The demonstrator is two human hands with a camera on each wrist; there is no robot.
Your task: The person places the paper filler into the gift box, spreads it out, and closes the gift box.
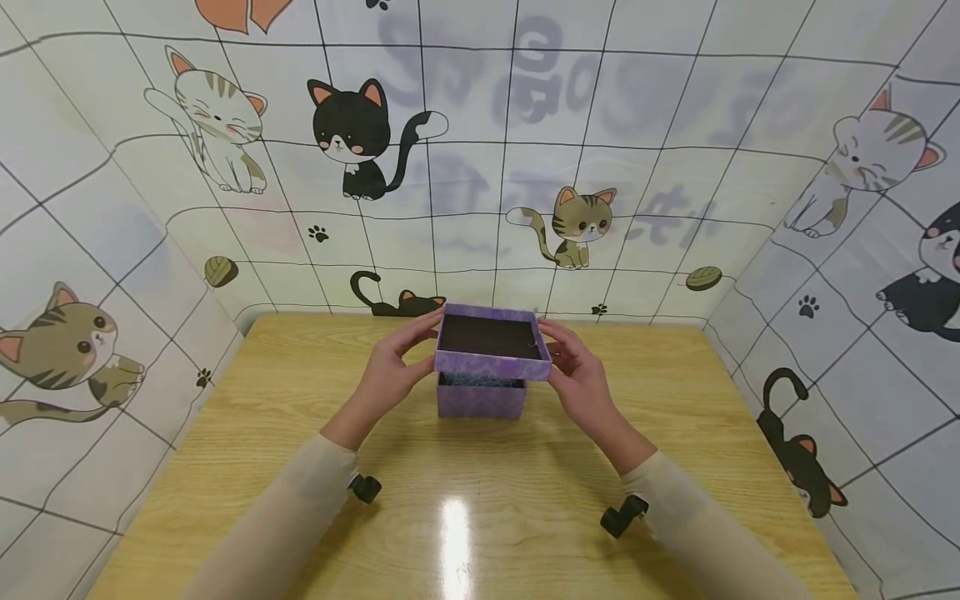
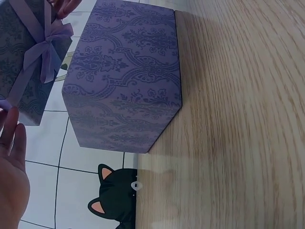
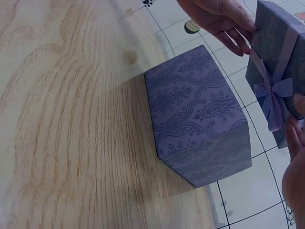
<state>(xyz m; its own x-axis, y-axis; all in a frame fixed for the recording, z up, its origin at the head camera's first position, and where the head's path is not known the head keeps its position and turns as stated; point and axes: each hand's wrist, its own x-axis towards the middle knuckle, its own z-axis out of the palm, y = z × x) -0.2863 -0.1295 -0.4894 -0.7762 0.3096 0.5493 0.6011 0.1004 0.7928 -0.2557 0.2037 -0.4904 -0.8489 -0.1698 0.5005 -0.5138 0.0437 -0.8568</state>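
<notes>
Both hands hold a purple box lid [image 1: 492, 366] above a purple patterned gift box [image 1: 480, 402] on the table. The left hand [image 1: 392, 360] grips the lid's left end, and the right hand [image 1: 582, 371] grips its right end. The lid is tilted so its dark inside faces the head camera. In the left wrist view, a ribbon bow [image 2: 46, 47] shows on the lid's outer face. Bluish filling [image 1: 480, 380] shows at the box's opening; whatever else lies inside is hidden. The box [image 3: 198, 114] stands upright, apart from both hands.
A light wooden table [image 1: 300, 375] carries the box near its back edge. Behind and at both sides hang white tiled-pattern sheets [image 1: 465, 225] printed with cartoon cats. Small black devices [image 1: 366, 488] are strapped at both wrists.
</notes>
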